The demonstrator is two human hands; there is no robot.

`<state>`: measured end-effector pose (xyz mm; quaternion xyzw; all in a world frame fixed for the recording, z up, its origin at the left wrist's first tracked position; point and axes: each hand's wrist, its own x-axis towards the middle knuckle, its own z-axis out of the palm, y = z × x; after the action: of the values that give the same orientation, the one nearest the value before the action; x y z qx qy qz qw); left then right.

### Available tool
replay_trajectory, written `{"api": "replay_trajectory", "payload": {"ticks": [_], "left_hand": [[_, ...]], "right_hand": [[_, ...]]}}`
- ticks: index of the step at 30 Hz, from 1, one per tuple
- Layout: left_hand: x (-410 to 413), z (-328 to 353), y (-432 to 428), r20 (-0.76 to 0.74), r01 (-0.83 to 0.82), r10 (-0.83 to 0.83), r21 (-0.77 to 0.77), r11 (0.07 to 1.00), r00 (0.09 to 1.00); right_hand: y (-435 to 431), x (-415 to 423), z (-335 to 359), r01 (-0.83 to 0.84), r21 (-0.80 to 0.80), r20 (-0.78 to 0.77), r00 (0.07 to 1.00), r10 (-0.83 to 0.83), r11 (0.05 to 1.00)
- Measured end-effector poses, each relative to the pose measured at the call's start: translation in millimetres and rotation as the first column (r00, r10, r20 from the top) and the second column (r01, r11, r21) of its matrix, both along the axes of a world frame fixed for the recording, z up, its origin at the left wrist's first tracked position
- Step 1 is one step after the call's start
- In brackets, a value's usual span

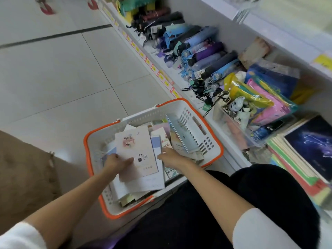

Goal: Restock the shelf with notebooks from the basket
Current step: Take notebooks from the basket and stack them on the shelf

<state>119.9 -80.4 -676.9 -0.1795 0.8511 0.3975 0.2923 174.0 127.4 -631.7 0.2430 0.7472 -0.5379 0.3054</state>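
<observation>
Here we have both hands in the white, orange-rimmed basket [86,141], which sits on the floor just left of the low shelf [179,83]. Our left hand [115,161] grips the top notebook [138,146] at its left edge, thumb on the pale cover. Our right hand [171,157] reaches its right edge; whether those fingers grip, we cannot tell. Stacked notebooks [296,159] lie on the shelf, near right.
</observation>
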Motion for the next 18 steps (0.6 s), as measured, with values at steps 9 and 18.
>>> {"api": "replay_trajectory", "payload": {"ticks": [9,18], "left_hand": [[-4.9,9.7,15.0,0.004,0.053,-0.054,0.074,0.996,0.999],[-32.8,57.7,53.6,-0.054,0.013,0.014,0.473,0.881,0.998]], "right_hand": [[-5.0,-1.0,-11.3,0.112,-0.08,0.055,0.993,-0.108,0.99],[20.3,3.7,22.3,0.196,-0.045,-0.071,0.977,-0.199,0.98]]}}
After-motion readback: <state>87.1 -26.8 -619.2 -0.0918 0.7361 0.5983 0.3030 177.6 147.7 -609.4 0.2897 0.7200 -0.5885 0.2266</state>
